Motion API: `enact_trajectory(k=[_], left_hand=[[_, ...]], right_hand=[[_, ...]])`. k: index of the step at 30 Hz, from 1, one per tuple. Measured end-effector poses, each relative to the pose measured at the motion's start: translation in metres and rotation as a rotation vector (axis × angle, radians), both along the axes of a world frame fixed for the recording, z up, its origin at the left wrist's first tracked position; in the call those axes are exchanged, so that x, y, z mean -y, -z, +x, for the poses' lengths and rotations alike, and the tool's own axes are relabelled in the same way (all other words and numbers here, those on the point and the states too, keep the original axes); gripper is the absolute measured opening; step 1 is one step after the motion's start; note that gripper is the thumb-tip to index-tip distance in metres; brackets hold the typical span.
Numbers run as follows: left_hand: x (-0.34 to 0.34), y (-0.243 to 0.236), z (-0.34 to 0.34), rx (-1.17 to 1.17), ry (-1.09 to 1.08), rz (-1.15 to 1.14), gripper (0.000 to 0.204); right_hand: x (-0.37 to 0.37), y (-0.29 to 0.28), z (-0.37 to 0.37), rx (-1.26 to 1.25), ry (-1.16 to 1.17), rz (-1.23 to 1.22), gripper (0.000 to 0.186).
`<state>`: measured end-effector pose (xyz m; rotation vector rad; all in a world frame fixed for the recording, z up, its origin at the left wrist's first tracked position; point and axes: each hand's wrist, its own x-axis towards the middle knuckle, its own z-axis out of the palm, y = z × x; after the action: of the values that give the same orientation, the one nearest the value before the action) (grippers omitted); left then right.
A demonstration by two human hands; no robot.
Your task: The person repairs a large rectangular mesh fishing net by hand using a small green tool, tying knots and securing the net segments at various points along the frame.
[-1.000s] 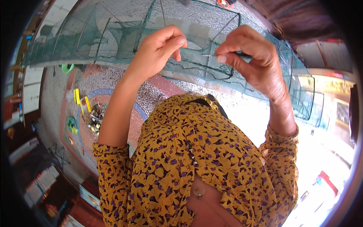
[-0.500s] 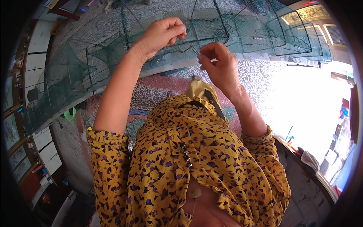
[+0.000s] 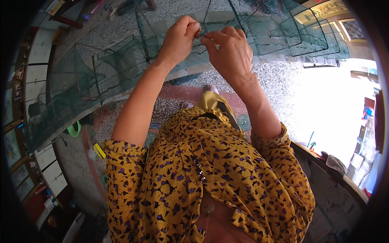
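Note:
In front of me a long green net (image 3: pixel 170 52), held in shape by dark wire frames, stretches across the view. My left hand (image 3: pixel 179 39) is closed in a pinch over the net. Close beside it, my right hand (image 3: pixel 231 50) also pinches, thumb against forefinger. A short bunch of thin dark green cord (image 3: pixel 201 34) spans the small gap between both sets of fingertips. Its ends are hidden by the fingers, and I cannot tell whether it joins the net.
Below the net is a speckled floor (image 3: pixel 275 77) with reddish bands. A light green loop (image 3: pixel 74 129) lies at the left, and a yellow object (image 3: pixel 99 151) shows beside my left sleeve. White cabinets (image 3: pixel 37 67) line the left side; bright light floods the right.
My hands have come together. The left moved slightly right, and the right rose to meet it. The cord, earlier at the right fingertips, now sits between both hands.

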<state>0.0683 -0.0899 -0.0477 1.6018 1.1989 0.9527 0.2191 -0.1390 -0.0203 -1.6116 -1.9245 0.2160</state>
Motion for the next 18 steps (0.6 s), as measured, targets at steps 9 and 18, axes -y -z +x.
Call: enact_trajectory(k=[9,18], left_hand=[[0.010,-0.027,-0.049,0.404,0.014,-0.273,0.013],[0.069,-0.065,-0.078,-0.190,0.231,0.150,0.017]], right_hand=[[-0.023,-0.016,-0.031,-0.233,-0.268,-0.086,0.017],[0.014,-0.081,-0.050,-0.320,-0.629,0.429,0.014]])
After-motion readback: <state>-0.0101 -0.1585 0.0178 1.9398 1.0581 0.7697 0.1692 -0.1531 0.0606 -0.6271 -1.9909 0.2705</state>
